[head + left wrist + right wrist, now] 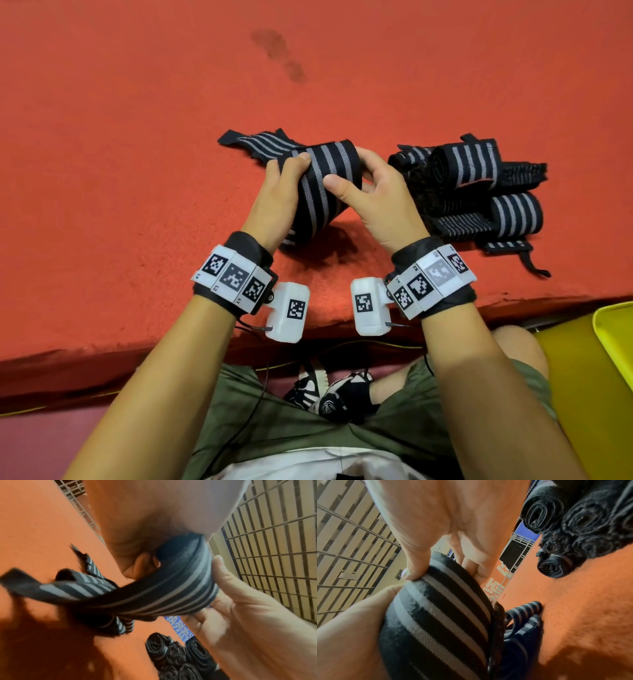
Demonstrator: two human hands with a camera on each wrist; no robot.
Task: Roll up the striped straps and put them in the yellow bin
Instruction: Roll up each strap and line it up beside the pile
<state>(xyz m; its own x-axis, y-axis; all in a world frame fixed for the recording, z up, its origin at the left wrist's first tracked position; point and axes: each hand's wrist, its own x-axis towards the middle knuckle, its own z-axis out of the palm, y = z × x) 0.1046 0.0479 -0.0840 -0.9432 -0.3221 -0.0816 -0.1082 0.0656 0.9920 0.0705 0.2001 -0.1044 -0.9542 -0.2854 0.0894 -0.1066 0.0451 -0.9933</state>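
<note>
Both hands hold one strap (322,178) up off the red counter (137,171), between them and just left of the pile of rolled straps (479,185). The roll sits at the top of the strap with its axis running across from hand to hand; the free length hangs down toward the person, and a loose tail trails away to the left on the counter. The left hand (279,195) pinches the roll's left end, thumb on top. The right hand (373,198) grips the right end, thumb pressed on the striped face, fingers (471,563) curled behind. Both are equally near. The yellow bin (613,346) stands low to the right, past the counter's edge, so the right hand looks better placed to carry the roll there.
</note>
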